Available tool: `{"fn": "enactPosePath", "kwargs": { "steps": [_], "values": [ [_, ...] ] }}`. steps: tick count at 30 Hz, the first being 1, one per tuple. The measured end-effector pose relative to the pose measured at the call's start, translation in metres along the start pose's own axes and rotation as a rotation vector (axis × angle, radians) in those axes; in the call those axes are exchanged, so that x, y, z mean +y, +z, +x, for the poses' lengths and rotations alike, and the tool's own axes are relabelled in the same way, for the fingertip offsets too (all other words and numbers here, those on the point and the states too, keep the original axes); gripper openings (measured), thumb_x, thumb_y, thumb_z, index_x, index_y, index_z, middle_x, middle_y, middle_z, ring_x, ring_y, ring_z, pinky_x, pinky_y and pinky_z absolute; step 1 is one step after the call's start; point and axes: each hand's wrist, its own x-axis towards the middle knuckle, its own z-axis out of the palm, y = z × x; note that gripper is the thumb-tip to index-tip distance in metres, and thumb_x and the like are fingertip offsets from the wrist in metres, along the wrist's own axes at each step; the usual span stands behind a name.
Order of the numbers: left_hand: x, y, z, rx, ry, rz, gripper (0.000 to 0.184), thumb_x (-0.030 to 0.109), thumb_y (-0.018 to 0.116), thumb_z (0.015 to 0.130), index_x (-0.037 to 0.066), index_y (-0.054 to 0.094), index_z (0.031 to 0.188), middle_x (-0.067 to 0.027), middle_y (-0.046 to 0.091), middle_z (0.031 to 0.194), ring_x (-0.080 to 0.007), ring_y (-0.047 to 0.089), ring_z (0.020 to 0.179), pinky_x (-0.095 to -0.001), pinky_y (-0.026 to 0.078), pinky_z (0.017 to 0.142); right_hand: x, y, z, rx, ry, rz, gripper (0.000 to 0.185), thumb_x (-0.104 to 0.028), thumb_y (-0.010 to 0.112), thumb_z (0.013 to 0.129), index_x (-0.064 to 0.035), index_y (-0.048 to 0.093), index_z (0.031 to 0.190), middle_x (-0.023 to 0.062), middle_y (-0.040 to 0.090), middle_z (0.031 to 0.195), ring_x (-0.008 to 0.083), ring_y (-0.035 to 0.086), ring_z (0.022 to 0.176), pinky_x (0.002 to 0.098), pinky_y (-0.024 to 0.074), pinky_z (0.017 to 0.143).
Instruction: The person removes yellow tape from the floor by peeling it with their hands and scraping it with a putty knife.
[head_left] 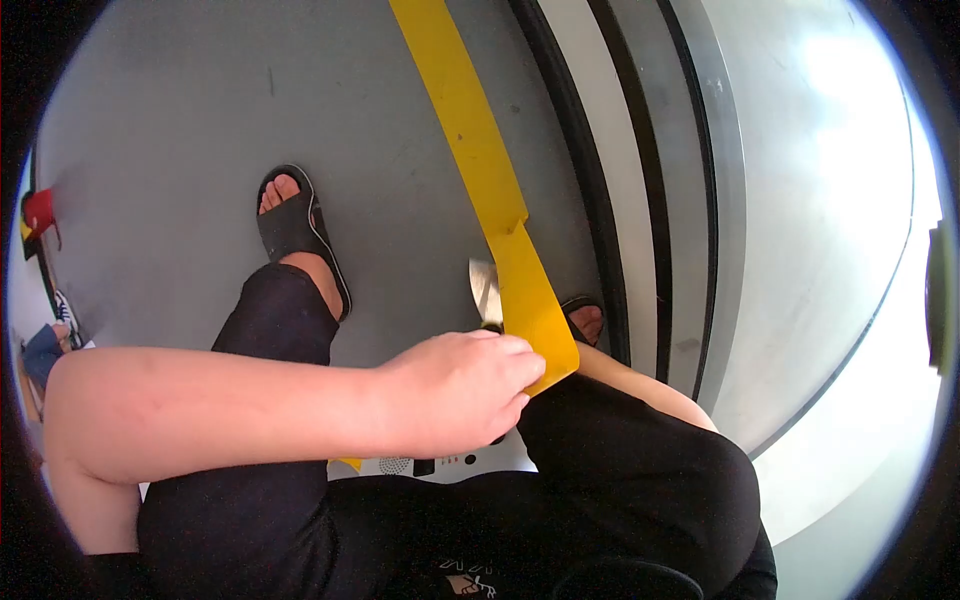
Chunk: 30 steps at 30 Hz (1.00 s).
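My left hand (462,390) is closed, its fingers pinching the lifted end of a wide yellow tape strip (537,310). A scraper blade (486,290) sticks up just beyond the knuckles, left of the tape; its handle runs into the same hand and is mostly hidden. The lifted part of the tape bends near a small crease, and beyond this the yellow strip continues along the grey floor. My right hand does not show. A strip of bare skin (650,390) lies beside my right knee; whether it is arm or leg I cannot tell.
My sandalled feet (300,225) stand on either side of the scraper, on the grey floor (380,150). Black and light curved bands (640,150) edge a shiny pale panel (820,200) at right. Another person's shoe (66,315) and a red object (40,212) are at far left.
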Motion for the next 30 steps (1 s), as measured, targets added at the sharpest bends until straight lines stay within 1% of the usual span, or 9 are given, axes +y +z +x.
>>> {"fn": "enactPosePath", "kwargs": {
  "steps": [3, 5, 11, 15, 17, 24, 30],
  "values": [
    [-0.002, 0.006, -0.003, -0.006, -0.012, 0.007, 0.014, 0.013, 0.058, 0.084, 0.001, 0.056, 0.091, -0.0162, 0.059, 0.090, -0.0360, 0.060, 0.087, -0.0442, 0.050, 0.078, -0.006, 0.004, 0.004, -0.015, -0.007, 0.034, 0.035, -0.031, 0.070, 0.083, -0.0006, 0.065, 0.098, 0.0102, 0.069, 0.086, 0.0226, 0.065, 0.079, 0.0355, 0.0494, 0.072],
    [-0.003, 0.009, -0.005, -0.007, 0.022, 0.056, 0.014, 0.013, 0.059, 0.083, 0.002, 0.056, 0.091, -0.0153, 0.060, 0.091, -0.0351, 0.061, 0.087, -0.0436, 0.050, 0.080, -0.008, 0.005, 0.004, -0.013, -0.008, 0.056, 0.035, -0.032, 0.070, 0.083, -0.0007, 0.065, 0.098, 0.0102, 0.069, 0.086, 0.0225, 0.065, 0.079, 0.0353, 0.0493, 0.072],
    [0.000, 0.009, -0.005, -0.056, -0.001, 0.058, 0.015, 0.013, 0.060, 0.083, 0.002, 0.057, 0.093, -0.0153, 0.060, 0.093, -0.0346, 0.061, 0.089, -0.0432, 0.050, 0.080, -0.010, 0.006, 0.004, -0.022, -0.006, 0.078, 0.035, -0.032, 0.070, 0.083, -0.0009, 0.065, 0.099, 0.0104, 0.069, 0.086, 0.0224, 0.065, 0.080, 0.0349, 0.0491, 0.073],
    [-0.003, 0.011, -0.008, -0.028, 0.008, 0.058, 0.014, 0.012, 0.060, 0.083, 0.002, 0.057, 0.093, -0.0152, 0.060, 0.093, -0.0345, 0.061, 0.089, -0.0433, 0.050, 0.080, -0.017, 0.003, 0.007, 0.003, 0.030, 0.130, 0.035, -0.032, 0.070, 0.083, -0.0011, 0.065, 0.099, 0.0105, 0.069, 0.086, 0.0223, 0.065, 0.080, 0.0346, 0.0489, 0.074],
    [-0.003, 0.010, -0.008, -0.016, 0.044, 0.084, 0.010, 0.010, 0.056, 0.086, 0.000, 0.057, 0.090, -0.0156, 0.062, 0.089, -0.0314, 0.064, 0.086, -0.0418, 0.053, 0.077, -0.015, 0.006, 0.010, -0.007, 0.003, 0.115, 0.034, -0.031, 0.070, 0.083, -0.0008, 0.065, 0.098, 0.0105, 0.069, 0.085, 0.0221, 0.065, 0.080, 0.0347, 0.0489, 0.074],
    [-0.004, 0.007, -0.010, -0.018, 0.039, 0.080, 0.010, 0.009, 0.055, 0.086, 0.000, 0.057, 0.089, -0.0156, 0.062, 0.089, -0.0317, 0.064, 0.086, -0.0415, 0.053, 0.077, -0.006, 0.005, 0.010, 0.019, -0.047, 0.139, 0.032, -0.030, 0.069, 0.084, 0.0003, 0.064, 0.095, 0.0103, 0.067, 0.081, 0.0212, 0.064, 0.078, 0.0351, 0.0488, 0.072],
    [-0.005, 0.004, -0.010, 0.015, 0.048, 0.082, 0.010, 0.010, 0.056, 0.085, 0.001, 0.058, 0.089, -0.0153, 0.061, 0.088, -0.0323, 0.064, 0.085, -0.0425, 0.052, 0.078, 0.001, 0.010, 0.009, -0.017, 0.004, 0.119, 0.034, -0.026, 0.072, 0.083, -0.0006, 0.061, 0.103, 0.0076, 0.066, 0.085, 0.0177, 0.063, 0.080, 0.0308, 0.0479, 0.070]
  ]
}}
